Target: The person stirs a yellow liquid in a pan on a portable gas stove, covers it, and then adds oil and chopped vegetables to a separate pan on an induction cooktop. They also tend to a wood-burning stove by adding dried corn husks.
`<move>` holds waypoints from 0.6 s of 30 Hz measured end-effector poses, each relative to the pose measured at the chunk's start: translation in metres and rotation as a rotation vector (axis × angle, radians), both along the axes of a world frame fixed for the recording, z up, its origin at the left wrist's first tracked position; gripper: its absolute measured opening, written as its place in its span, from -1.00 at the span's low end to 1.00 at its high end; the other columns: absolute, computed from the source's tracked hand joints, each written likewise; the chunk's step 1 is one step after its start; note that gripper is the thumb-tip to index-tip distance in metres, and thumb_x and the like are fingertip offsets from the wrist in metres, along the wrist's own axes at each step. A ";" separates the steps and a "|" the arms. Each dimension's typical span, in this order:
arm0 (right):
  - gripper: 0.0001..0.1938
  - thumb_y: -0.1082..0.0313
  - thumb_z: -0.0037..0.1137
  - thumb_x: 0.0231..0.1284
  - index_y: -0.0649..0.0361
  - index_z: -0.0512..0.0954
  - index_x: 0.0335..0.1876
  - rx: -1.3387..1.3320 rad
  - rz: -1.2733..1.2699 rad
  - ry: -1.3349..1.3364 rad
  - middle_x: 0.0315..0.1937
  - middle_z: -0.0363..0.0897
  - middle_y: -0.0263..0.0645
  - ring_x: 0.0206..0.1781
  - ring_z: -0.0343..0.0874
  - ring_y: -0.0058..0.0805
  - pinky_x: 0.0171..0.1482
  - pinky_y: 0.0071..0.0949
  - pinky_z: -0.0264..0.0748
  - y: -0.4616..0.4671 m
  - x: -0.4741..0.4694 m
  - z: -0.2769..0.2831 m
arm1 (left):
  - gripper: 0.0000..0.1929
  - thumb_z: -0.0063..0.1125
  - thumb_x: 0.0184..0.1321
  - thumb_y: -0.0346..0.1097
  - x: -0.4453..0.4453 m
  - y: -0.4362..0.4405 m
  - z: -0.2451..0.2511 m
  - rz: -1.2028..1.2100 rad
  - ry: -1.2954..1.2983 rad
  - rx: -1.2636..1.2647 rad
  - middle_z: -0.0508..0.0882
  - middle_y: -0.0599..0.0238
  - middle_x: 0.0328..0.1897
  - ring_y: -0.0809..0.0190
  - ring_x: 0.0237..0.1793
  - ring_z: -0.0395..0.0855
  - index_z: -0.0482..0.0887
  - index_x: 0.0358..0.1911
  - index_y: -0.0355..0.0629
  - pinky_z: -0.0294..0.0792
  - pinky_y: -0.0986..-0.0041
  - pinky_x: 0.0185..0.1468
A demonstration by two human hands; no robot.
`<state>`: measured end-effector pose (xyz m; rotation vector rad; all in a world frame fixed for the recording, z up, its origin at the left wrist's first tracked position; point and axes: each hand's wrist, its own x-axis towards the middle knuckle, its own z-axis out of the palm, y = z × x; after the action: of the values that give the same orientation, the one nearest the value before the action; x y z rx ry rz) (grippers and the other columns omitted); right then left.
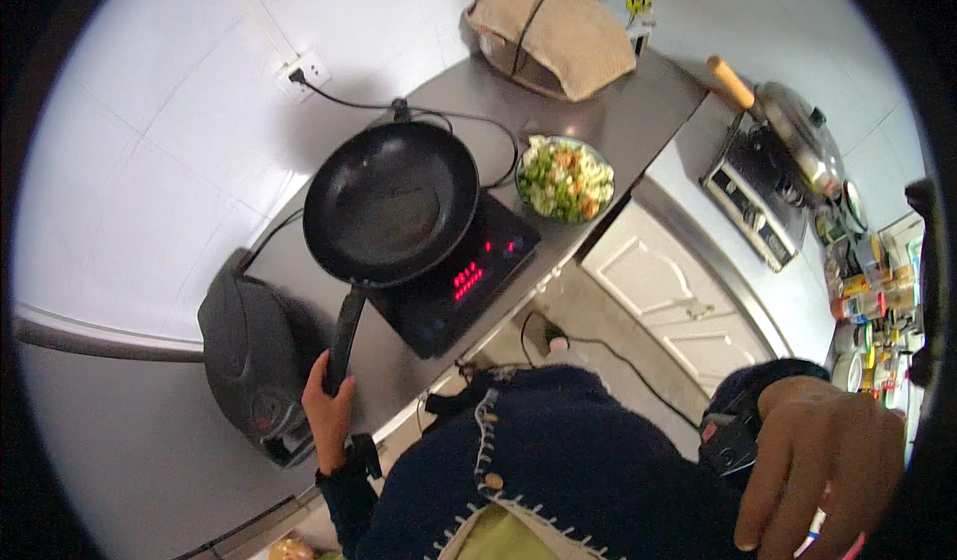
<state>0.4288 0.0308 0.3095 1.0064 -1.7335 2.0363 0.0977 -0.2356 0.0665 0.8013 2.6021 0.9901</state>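
My left hand [327,409] is wrapped around the black handle of a frying pan [396,209]. The pan's dark inside holds no food, with a slight sheen on its bottom. Under it lies a black induction cooktop [448,298], its red display lit. The pan covers the cooktop's far left part. To the right of the pan stands a bowl of chopped vegetables [564,179], green, white and orange pieces. My right hand [822,470] is raised close to the camera at the lower right, fingers bent downward. Something white and reddish shows between its fingers; whether it is held is unclear.
A dark rice cooker [254,366] stands left of the handle. A brown cloth [553,29] covers something at the counter's back. The plugged power cord [351,103] runs behind the pan. To the right are a gas stove [755,201], a lidded pot [800,134] and several jars [860,306].
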 end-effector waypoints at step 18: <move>-0.66 0.21 0.09 0.16 0.35 0.46 -0.12 -0.448 -0.723 -0.108 -0.64 0.41 -0.29 -0.66 0.33 -0.56 -0.58 -0.49 0.18 0.019 0.016 -0.103 | -0.47 0.28 -0.01 -0.45 -0.006 -0.002 -0.007 0.047 -0.109 -0.012 0.64 0.06 0.00 0.15 -0.02 0.62 0.52 0.14 -0.26 0.39 0.39 0.11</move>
<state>0.4449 0.0502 0.2062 0.0967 -1.3096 1.8562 0.0918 -0.2377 0.0590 0.6671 2.5423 1.0012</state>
